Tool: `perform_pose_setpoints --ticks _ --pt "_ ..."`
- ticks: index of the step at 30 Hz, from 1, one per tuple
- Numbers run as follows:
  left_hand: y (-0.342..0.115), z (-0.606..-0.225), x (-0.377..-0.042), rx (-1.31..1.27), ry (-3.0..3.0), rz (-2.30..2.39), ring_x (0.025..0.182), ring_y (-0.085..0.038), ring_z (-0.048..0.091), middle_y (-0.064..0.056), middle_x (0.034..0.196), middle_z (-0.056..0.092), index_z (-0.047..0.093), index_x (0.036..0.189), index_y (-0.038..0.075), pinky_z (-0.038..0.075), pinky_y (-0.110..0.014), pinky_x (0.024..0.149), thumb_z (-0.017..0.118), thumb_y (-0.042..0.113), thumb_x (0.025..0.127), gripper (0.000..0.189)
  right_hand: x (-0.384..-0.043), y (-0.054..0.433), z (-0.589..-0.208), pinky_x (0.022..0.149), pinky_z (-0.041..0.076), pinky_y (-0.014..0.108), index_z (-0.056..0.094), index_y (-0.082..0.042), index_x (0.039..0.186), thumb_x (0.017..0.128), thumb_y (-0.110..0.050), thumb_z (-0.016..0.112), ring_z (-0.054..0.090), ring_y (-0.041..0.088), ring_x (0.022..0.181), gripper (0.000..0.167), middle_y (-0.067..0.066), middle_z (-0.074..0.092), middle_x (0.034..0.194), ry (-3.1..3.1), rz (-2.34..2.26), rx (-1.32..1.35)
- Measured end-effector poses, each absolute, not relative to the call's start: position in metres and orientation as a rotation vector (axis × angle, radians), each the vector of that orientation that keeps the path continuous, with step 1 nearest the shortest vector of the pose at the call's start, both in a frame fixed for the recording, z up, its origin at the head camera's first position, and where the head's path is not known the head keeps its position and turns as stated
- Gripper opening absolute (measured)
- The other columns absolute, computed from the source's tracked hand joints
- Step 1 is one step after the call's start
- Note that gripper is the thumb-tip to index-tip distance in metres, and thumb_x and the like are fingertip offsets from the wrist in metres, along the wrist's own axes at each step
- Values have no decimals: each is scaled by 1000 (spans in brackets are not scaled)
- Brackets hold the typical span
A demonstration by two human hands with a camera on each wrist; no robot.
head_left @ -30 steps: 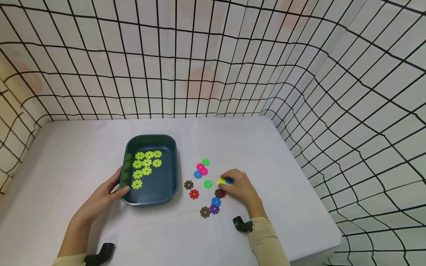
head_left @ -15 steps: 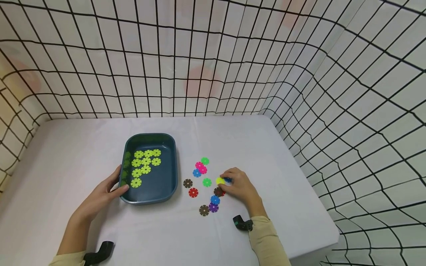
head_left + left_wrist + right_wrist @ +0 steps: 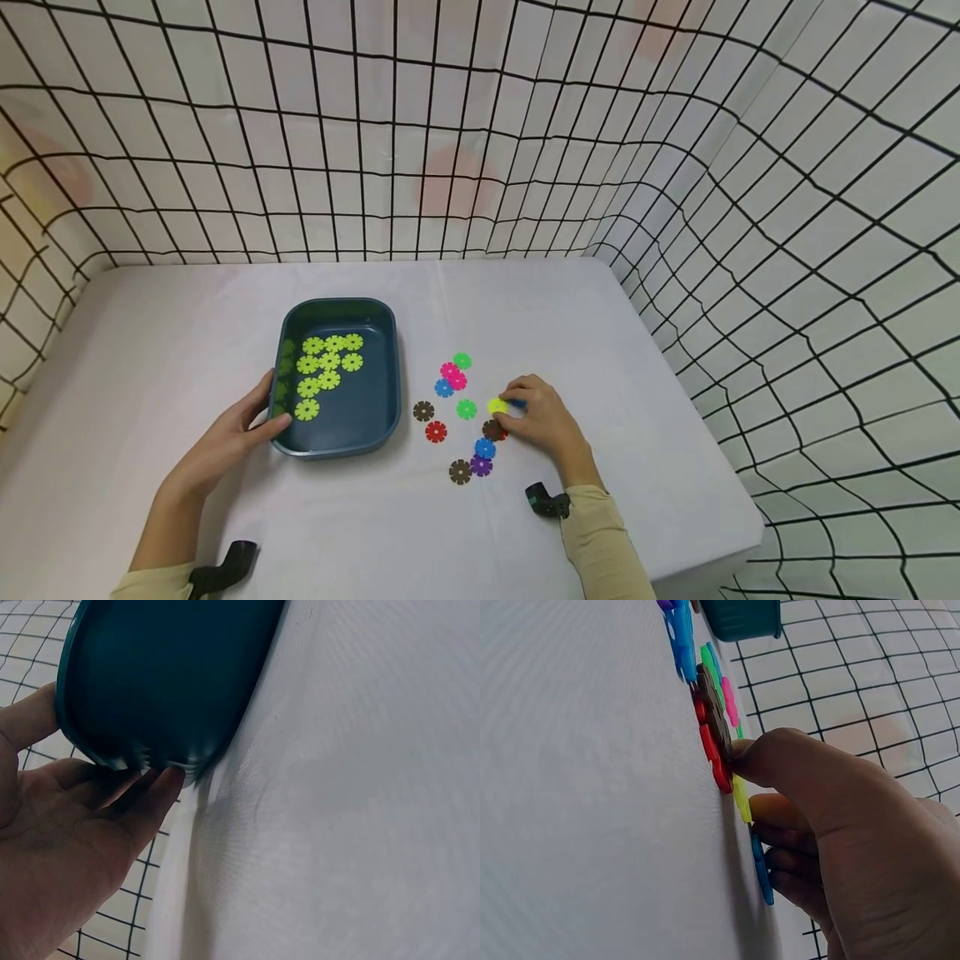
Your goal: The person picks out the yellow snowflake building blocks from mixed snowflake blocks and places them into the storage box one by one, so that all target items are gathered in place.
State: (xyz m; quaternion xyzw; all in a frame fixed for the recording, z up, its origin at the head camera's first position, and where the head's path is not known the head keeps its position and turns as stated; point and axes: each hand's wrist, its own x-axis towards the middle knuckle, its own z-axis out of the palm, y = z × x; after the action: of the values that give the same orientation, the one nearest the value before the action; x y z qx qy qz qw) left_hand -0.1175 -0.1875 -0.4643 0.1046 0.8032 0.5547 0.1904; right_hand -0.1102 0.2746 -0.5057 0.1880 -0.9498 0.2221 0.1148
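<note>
My left hand (image 3: 228, 442) grips the left side of a dark teal plastic tray (image 3: 365, 412), thumb over the rim and fingers against the outer wall. Inside lie several yellow-green notched plastic discs (image 3: 307, 409). My right hand (image 3: 546, 417) is down at the table, thumb and index finger pinching at a yellow notched disc (image 3: 497, 406). The thumb tip also meets the edge of a brown disc (image 3: 714, 709), which overlaps a red disc (image 3: 716, 759). Under the other right fingertips is a blue disc (image 3: 762, 870), mostly covered in the head view.
Several loose discs lie between tray and right hand: green (image 3: 467, 409), pink (image 3: 457, 381), red (image 3: 436, 432), brown (image 3: 461, 472), purple (image 3: 482, 465). A black wire grid (image 3: 393, 175) rises behind the white-covered table (image 3: 360, 517) and along its sides.
The head view has shifted slightly. Both hands, the tray and the discs stay nearly in place; a little less of the blue disc shows under my right fingers.
</note>
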Motion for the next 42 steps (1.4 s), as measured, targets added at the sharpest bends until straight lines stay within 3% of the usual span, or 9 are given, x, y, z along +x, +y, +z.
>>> perform_pose_setpoints --ticks 19,27,42 --pt "-189 -466 -118 310 2218 1601 147 -50 -7 -18 163 -7 -3 156 10 8 -74 110 58 21 98 86 -114 273 -509 79 56 31 72 -9 85 66 -19 85 61 15 89 25 2 67 93 -2720 604 595" --pt "-189 -467 -120 312 2233 1586 147 -50 -6 -18 164 -7 -3 156 10 10 -74 111 58 22 98 86 -114 272 -506 76 57 29 72 -10 89 69 -21 83 63 13 85 25 1 69 90 -2711 644 558" --pt "-189 -466 -119 302 2251 1569 147 -52 -2 -19 163 -4 -2 157 10 11 -74 110 59 23 97 86 -127 258 -489 70 58 23 74 -5 91 69 -17 85 66 14 77 27 4 73 85 -2631 683 725"
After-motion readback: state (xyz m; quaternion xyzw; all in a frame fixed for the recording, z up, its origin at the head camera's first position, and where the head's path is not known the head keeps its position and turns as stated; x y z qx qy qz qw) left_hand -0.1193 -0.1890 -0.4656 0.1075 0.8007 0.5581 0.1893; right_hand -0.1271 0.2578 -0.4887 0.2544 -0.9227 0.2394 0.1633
